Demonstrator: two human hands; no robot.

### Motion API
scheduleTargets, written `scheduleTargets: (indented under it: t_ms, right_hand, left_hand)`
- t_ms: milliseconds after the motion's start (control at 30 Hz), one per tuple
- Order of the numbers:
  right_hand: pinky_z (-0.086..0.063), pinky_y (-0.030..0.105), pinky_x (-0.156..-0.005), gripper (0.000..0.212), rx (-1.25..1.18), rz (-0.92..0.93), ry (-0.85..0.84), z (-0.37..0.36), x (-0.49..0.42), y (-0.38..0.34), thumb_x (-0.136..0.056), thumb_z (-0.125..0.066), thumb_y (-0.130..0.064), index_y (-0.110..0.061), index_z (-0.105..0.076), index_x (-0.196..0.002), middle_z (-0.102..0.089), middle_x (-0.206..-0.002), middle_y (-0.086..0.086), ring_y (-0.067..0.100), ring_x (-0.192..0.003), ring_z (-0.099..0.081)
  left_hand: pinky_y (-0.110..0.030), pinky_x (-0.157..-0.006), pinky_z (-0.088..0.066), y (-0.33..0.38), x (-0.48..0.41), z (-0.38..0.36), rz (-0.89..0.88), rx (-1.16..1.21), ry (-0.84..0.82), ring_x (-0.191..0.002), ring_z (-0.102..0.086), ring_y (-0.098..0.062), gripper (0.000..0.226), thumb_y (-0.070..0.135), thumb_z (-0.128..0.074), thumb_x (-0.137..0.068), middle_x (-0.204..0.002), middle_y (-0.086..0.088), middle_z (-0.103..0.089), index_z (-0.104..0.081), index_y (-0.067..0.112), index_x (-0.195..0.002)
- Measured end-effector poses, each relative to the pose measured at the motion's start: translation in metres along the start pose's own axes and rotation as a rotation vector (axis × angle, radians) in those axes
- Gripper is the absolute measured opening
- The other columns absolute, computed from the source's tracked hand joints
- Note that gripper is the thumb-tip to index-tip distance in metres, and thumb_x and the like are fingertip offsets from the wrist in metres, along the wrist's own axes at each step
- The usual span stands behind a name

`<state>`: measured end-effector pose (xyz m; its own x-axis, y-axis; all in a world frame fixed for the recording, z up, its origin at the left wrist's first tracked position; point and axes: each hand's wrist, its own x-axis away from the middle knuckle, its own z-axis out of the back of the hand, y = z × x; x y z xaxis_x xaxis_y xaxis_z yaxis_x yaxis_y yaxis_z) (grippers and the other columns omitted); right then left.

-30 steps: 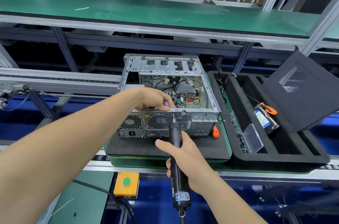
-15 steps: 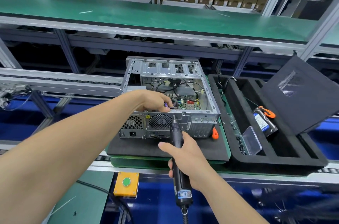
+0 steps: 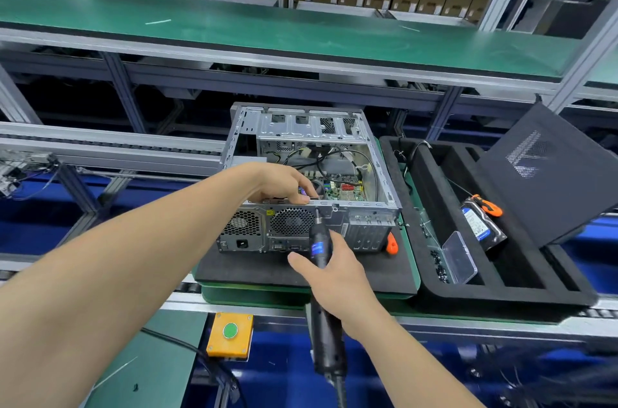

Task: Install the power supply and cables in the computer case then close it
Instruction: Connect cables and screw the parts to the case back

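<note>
An open silver computer case [image 3: 378, 207] lies on a black foam mat, its rear panel facing me. The power supply [image 3: 242, 230] sits in the rear left corner, its grille and socket showing. Black cables [image 3: 337, 156] loop over the motherboard inside. My left hand [image 3: 281, 181] rests on the case's top rear edge, fingers curled over it by a small purple part. My right hand [image 3: 334, 268] grips a black electric screwdriver [image 3: 321, 240], whose bit touches the rear panel just under that edge.
A black foam tray [image 3: 501, 299] stands to the right with a hard drive [image 3: 481, 227], a clear plastic box [image 3: 459, 257] and loose screws. The dark side panel [image 3: 548, 173] leans on it. An orange-handled tool [image 3: 391, 243] lies by the case. A yellow button box [image 3: 230, 334] sits below.
The view has shifted slightly. Both hands stay where they were on the case edge and the screwdriver; the bit remains against the rear panel.
</note>
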<state>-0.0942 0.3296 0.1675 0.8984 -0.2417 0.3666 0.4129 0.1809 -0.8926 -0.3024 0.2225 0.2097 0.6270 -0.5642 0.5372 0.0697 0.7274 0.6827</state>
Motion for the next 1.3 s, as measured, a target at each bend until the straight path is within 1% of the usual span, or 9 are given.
scheduleTargets:
  t_ms: [100, 300, 500, 700, 800, 867, 1067, 1200, 1300]
  right_hand:
    - [-0.046, 0.018, -0.064, 0.022, 0.088, 0.091, 0.050, 0.004, -0.002, -0.004, -0.089, -0.074, -0.044, -0.042, -0.053, -0.095, -0.061, -0.096, -0.020, 0.002, -0.085, -0.061]
    - [-0.061, 0.043, -0.072, 0.010, -0.012, 0.026, -0.022, 0.010, 0.005, 0.000, -0.094, -0.058, -0.024, -0.018, -0.055, -0.102, -0.067, -0.095, 0.008, 0.019, -0.053, -0.067]
    - [-0.057, 0.044, -0.066, 0.015, -0.190, -0.115, 0.016, 0.020, 0.010, 0.027, -0.095, -0.058, -0.023, -0.012, -0.056, -0.105, -0.068, -0.084, 0.002, 0.023, -0.056, -0.061]
    - [-0.055, 0.043, -0.068, 0.018, -0.388, -0.169, 0.237, 0.048, 0.007, 0.048, -0.096, -0.063, -0.022, -0.008, -0.058, -0.107, -0.066, -0.080, 0.003, 0.024, -0.056, -0.059]
    - [-0.055, 0.039, -0.066, 0.015, -0.392, -0.138, 0.352, 0.076, 0.001, 0.057, -0.094, -0.067, -0.020, -0.010, -0.059, -0.102, -0.067, -0.078, 0.004, 0.021, -0.055, -0.061]
    - [-0.055, 0.037, -0.063, 0.014, -0.398, -0.129, 0.413, 0.101, -0.005, 0.065, -0.093, -0.068, -0.019, -0.008, -0.062, -0.100, -0.068, -0.074, 0.004, 0.019, -0.054, -0.063]
    - [-0.056, 0.041, -0.069, 0.011, -0.468, -0.140, 0.492, 0.201, -0.050, 0.092, -0.091, -0.071, -0.015, -0.009, -0.063, -0.095, -0.067, -0.072, 0.010, 0.025, -0.056, -0.061]
    - [-0.059, 0.046, -0.079, 0.013, -0.400, -0.136, 0.480, 0.269, -0.091, 0.116, -0.091, -0.070, -0.018, -0.013, -0.059, -0.095, -0.065, -0.078, 0.010, 0.022, -0.064, -0.063]
    - [-0.054, 0.058, -0.102, 0.033, -0.340, -0.171, 0.419, 0.309, -0.123, 0.132, -0.087, -0.071, -0.027, -0.024, -0.047, -0.110, -0.068, -0.091, 0.011, 0.025, -0.083, -0.065]
  left_hand:
    - [-0.039, -0.099, -0.041, 0.000, 0.000, -0.001, 0.002, 0.028, -0.016, -0.110, -0.046, -0.021, 0.020, 0.012, -0.061, -0.100, -0.146, 0.000, -0.052, -0.072, 0.025, -0.112]
    - [-0.038, -0.104, -0.040, 0.009, 0.008, -0.004, -0.034, -0.062, 0.019, -0.136, -0.043, -0.019, 0.025, 0.017, -0.061, -0.098, -0.153, 0.005, -0.046, -0.069, 0.026, -0.120]
    - [-0.034, -0.088, -0.052, 0.003, 0.012, -0.018, -0.284, -0.489, 0.254, -0.098, -0.064, -0.015, 0.032, 0.046, -0.075, -0.084, -0.108, 0.007, -0.070, -0.072, 0.027, -0.110]
    - [-0.031, -0.063, -0.049, 0.014, 0.007, -0.026, -0.425, -0.913, 0.454, -0.077, -0.058, -0.018, 0.025, 0.053, -0.068, -0.075, -0.073, 0.012, -0.059, -0.060, 0.030, -0.073]
    - [-0.029, -0.063, -0.045, 0.040, 0.003, -0.035, -0.512, -1.071, 0.478, -0.083, -0.060, -0.015, 0.022, 0.048, -0.067, -0.076, -0.087, 0.016, -0.059, -0.065, 0.037, -0.095]
    - [-0.033, -0.071, -0.050, 0.063, -0.002, -0.055, -0.642, -1.134, 0.418, -0.089, -0.061, -0.018, 0.044, 0.035, -0.061, -0.071, -0.100, 0.011, -0.059, -0.063, 0.034, -0.115]
    - [-0.035, -0.076, -0.049, 0.132, -0.046, -0.147, -0.797, -0.791, 0.347, -0.093, -0.058, -0.020, 0.038, 0.014, -0.054, -0.080, -0.103, 0.005, -0.059, -0.068, 0.026, -0.113]
    - [-0.036, -0.090, -0.049, 0.161, -0.106, -0.209, -0.616, -0.550, 0.218, -0.097, -0.063, -0.022, 0.033, 0.003, -0.054, -0.088, -0.103, -0.004, -0.070, -0.074, 0.015, -0.111]
    - [-0.029, -0.097, -0.049, 0.169, -0.152, -0.246, -0.428, -0.460, 0.200, -0.106, -0.067, -0.019, 0.031, 0.003, -0.056, -0.093, -0.113, -0.005, -0.075, -0.076, 0.013, -0.115]
